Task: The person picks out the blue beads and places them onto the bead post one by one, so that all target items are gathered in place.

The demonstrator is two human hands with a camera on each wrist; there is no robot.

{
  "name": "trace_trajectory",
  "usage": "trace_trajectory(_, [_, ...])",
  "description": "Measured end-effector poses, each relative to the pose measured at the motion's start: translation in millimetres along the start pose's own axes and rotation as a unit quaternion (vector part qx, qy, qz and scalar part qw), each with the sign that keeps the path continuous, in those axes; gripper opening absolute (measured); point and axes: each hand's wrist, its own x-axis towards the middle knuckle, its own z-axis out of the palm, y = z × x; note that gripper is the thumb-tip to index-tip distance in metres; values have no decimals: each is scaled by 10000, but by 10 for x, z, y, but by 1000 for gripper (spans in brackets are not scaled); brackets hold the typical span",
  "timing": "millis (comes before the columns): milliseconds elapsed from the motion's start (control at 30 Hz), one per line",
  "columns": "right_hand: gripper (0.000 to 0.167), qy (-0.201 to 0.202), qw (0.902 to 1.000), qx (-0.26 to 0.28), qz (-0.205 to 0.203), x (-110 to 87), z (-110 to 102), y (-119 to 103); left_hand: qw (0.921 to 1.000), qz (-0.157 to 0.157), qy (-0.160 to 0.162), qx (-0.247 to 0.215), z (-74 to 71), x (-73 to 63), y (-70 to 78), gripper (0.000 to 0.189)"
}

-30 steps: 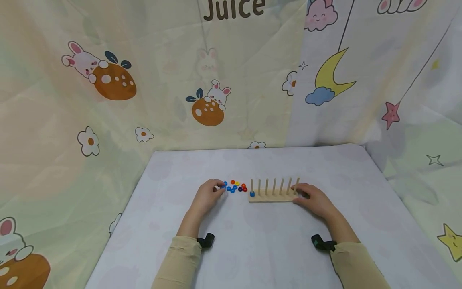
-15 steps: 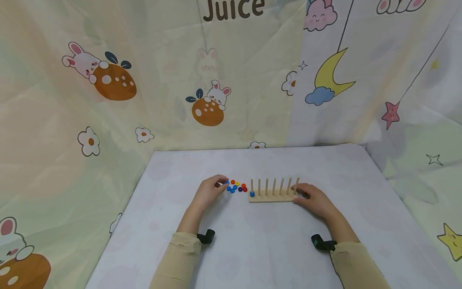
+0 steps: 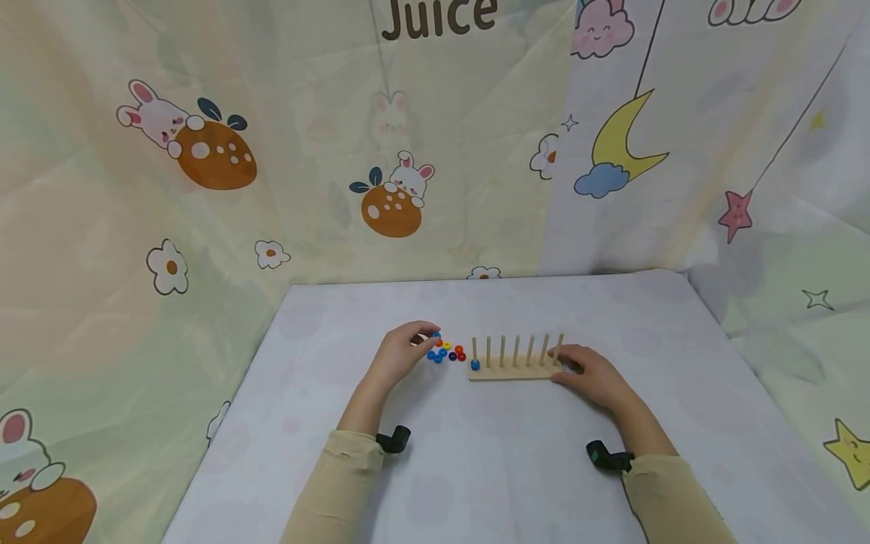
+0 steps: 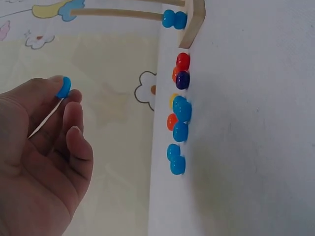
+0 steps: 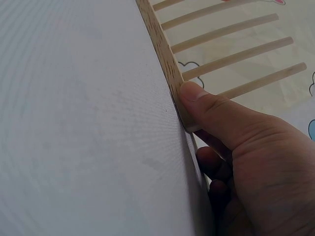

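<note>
My left hand [image 3: 398,357] pinches a blue bead [image 4: 65,87] between thumb and fingertip, raised above the table. Below it lies a loose group of small beads: several blue beads [image 4: 182,109], red, orange and yellow ones, and a dark purple bead [image 4: 182,79]. To their right stands a wooden peg rack [image 3: 511,374] with a row of upright pegs. Two blue beads [image 4: 174,19] sit at the base of its leftmost peg. The right hand [image 3: 596,378] grips the rack's right end, its thumb [image 5: 193,91] on the front edge of the base.
A white cloth covers the table [image 3: 476,468]. Behind it hangs a printed backdrop [image 3: 469,174] with rabbits, flowers and a moon. A black wrist camera [image 3: 394,440] is worn on the left wrist, another camera [image 3: 607,458] on the right.
The left hand has lifted the blue bead from the left side of the bead group, moving up and slightly right. The right hand and the peg rack have stayed in place.
</note>
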Motion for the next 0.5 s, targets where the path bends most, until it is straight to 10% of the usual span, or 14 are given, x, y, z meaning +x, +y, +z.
trace_trajectory(500, [44,-22,10000,2,-20,-2,-2,4,9992,87,-181,-340,87,64,219,30])
